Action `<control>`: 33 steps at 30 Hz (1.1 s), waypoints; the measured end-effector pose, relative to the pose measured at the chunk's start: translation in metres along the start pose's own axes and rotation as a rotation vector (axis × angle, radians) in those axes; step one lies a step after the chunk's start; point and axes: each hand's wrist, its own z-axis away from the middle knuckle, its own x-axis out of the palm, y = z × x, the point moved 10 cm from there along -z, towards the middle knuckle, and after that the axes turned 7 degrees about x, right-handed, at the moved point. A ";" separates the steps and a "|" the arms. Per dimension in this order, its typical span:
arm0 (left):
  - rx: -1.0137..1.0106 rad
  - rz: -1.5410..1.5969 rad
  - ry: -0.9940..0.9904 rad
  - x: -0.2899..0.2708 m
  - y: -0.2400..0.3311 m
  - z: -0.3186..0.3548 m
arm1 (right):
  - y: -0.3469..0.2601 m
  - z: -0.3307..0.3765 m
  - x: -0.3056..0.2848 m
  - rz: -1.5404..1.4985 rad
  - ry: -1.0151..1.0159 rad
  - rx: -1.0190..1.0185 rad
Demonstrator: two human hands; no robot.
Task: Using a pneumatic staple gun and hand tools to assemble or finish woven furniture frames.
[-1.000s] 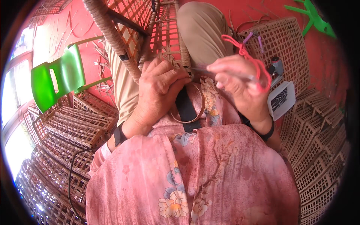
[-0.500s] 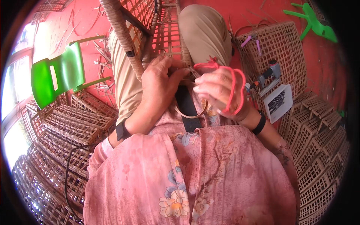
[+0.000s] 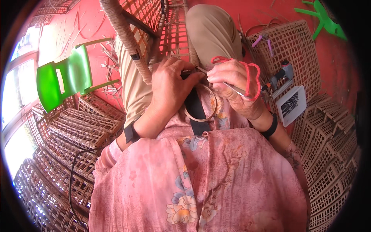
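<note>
One woven wicker frame (image 3: pixel 125 33) is set between the knees (image 3: pixel 212 31).
Its near corner is pinched by the left hand (image 3: pixel 170 83); a thin metal tool (image 3: pixel 237 90) (red cord (image 3: pixel 258 83) looped at one end) is gripped in the right hand (image 3: pixel 235 79), near that corner.

I've got an open-weave wicker frame (image 3: pixel 127 38) up top; a slim metal tool (image 3: pixel 235 89) slants toward its near end, red cord (image 3: pixel 258 79) looped at the back. Just below, I see a tan strip (image 3: pixel 215 111) curled into a ring.
</note>
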 end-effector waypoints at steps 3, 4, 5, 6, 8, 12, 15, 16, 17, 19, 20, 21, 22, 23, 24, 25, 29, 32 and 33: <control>-0.084 0.091 -0.015 0.003 -0.010 0.001 | 0.003 -0.001 0.000 -0.030 -0.003 0.031; -0.095 0.117 -0.013 0.003 -0.011 0.001 | 0.005 -0.001 0.000 -0.040 -0.006 0.034; -0.106 0.143 -0.011 0.003 -0.012 0.001 | 0.006 -0.001 0.000 -0.043 -0.005 0.036; -0.104 0.145 -0.013 0.003 -0.012 0.001 | 0.007 0.000 -0.001 -0.065 0.006 0.040; -0.055 0.187 -0.001 0.001 -0.007 0.000 | 0.008 0.002 -0.003 -0.086 0.019 0.045; 0.020 0.146 -0.015 -0.003 -0.002 -0.001 | 0.007 0.001 -0.004 -0.070 0.010 0.052; 0.058 0.210 -0.013 -0.003 0.000 -0.002 | 0.009 0.002 -0.004 -0.065 0.004 0.061; 0.068 0.220 -0.023 -0.003 0.000 -0.003 | 0.010 0.002 -0.004 -0.066 0.003 0.068; 0.077 0.230 -0.033 -0.002 0.001 -0.004 | 0.011 0.002 -0.005 -0.066 0.005 0.070; 0.053 0.265 -0.068 0.001 -0.006 -0.005 | 0.010 0.002 -0.005 -0.072 -0.002 0.054; 0.028 0.301 -0.103 0.005 -0.009 -0.005 | 0.009 0.002 -0.005 -0.073 -0.001 0.055; 0.028 0.302 -0.104 0.006 -0.009 -0.005 | 0.007 0.001 -0.006 -0.064 -0.005 0.060; -0.052 0.374 -0.120 0.009 -0.016 -0.004 | 0.006 0.001 -0.006 -0.055 -0.008 0.066; -0.132 0.447 -0.135 0.014 -0.022 -0.002 | 0.004 0.002 -0.007 -0.054 -0.007 0.068; -0.136 0.445 -0.135 0.013 -0.022 -0.003 | 0.003 0.005 -0.009 -0.063 0.002 0.073; -0.180 0.413 -0.167 0.014 -0.024 -0.004 | 0.002 0.007 -0.011 -0.071 0.012 0.079; -0.371 0.399 -0.363 0.025 -0.029 -0.007 | -0.007 0.011 -0.053 -0.308 0.221 0.084; -0.270 0.358 -0.334 0.021 -0.030 -0.008 | -0.020 0.006 -0.069 -0.325 0.255 0.090; -0.268 0.358 -0.331 0.022 -0.032 -0.007 | -0.023 0.003 -0.073 -0.366 0.298 0.085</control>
